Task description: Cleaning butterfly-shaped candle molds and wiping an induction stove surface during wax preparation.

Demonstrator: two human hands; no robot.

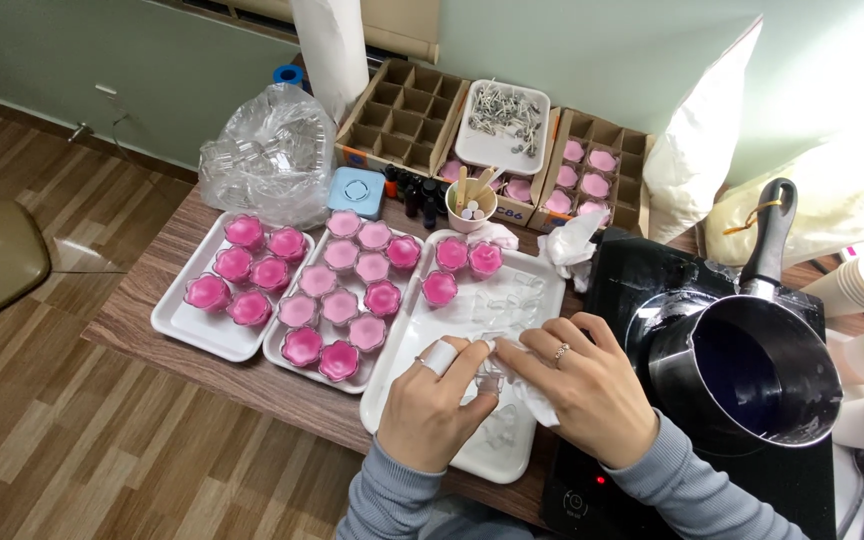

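- I see a small clear cup (pixel 490 372) pinched between both hands over the white tray (pixel 542 300); it looks light, thin and slippery, so I'd judge the rim is the safest hold.
- My left hand (pixel 432 405) has its grip closed round the cup; my right hand (pixel 577 385) presses a white tissue (pixel 537 400) against it.
- Just beyond the grip stand pink filled cups (pixel 452 255).
- Right of the grip, close by, a dark saucepan (pixel 752 375) crowds the counter (pixel 202 365).
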